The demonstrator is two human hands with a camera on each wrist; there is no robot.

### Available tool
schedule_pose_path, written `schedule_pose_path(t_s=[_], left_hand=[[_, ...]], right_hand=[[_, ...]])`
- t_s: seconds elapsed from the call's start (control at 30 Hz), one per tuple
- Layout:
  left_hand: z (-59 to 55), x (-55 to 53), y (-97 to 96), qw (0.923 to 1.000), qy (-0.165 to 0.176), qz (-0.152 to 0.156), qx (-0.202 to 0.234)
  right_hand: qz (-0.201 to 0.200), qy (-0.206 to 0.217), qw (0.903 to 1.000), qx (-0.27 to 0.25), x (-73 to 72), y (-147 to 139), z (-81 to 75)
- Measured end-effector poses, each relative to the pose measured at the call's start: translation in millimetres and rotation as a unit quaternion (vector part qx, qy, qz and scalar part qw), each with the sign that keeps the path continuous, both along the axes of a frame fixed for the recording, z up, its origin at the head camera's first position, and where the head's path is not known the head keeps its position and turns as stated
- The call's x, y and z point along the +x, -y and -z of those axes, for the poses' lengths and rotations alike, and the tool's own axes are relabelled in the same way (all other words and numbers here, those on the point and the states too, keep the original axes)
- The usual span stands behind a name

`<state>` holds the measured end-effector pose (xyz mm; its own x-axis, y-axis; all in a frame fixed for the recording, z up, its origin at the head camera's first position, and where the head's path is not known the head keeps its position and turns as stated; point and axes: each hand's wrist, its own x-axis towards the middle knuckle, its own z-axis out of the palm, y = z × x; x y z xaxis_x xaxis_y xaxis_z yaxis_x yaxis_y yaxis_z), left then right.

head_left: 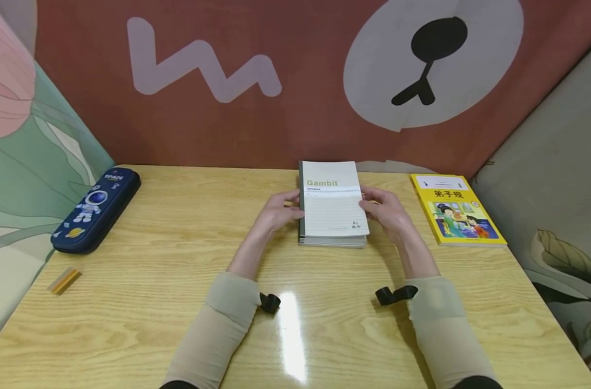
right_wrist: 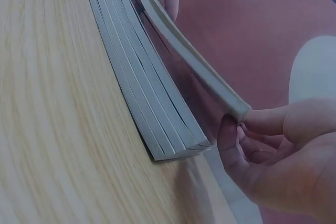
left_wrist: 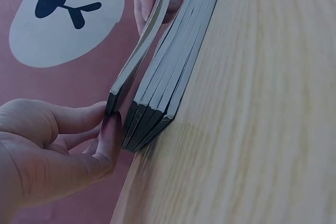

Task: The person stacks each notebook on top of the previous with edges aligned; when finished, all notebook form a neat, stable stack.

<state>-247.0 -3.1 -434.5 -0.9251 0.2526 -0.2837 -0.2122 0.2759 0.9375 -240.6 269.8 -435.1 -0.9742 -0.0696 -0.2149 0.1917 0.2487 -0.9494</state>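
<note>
A white notebook [head_left: 331,200] marked "Gambit" lies above a stack of similar notebooks [left_wrist: 170,61] on the table. Its dark spine is pinched between the thumb and fingers of my left hand [head_left: 278,209]. My right hand [head_left: 387,209] pinches the opposite long edge. Both wrist views show the top notebook [right_wrist: 191,53] raised, slightly bowed and apart from the stack [right_wrist: 142,77] along its near end. At the far end I cannot tell whether it touches the stack.
At the left stands a dark blue pencil case [head_left: 97,209] with an astronaut on it. A small striped brown-and-yellow piece [head_left: 65,281] lies in front of it. On the right is a yellow book [head_left: 458,210]. A red-brown patterned wall [head_left: 203,135] borders the table's back edge.
</note>
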Motion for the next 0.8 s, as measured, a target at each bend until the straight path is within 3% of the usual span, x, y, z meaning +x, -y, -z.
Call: schedule_pose_path(t_s=[0.5, 0.8], left_hand=[[4.5, 0.5, -6.6, 0.9995, -0.010, -0.029, 0.004], [4.7, 1.8, -8.8, 0.9988, -0.003, -0.047, 0.010]], right_hand=[[-0.024, 0.010, 0.9976, 0.064, 1.5, 1.4, -1.2], [-0.033, 0.000, 0.9968, 0.073, 2.0, -0.6, 1.2]])
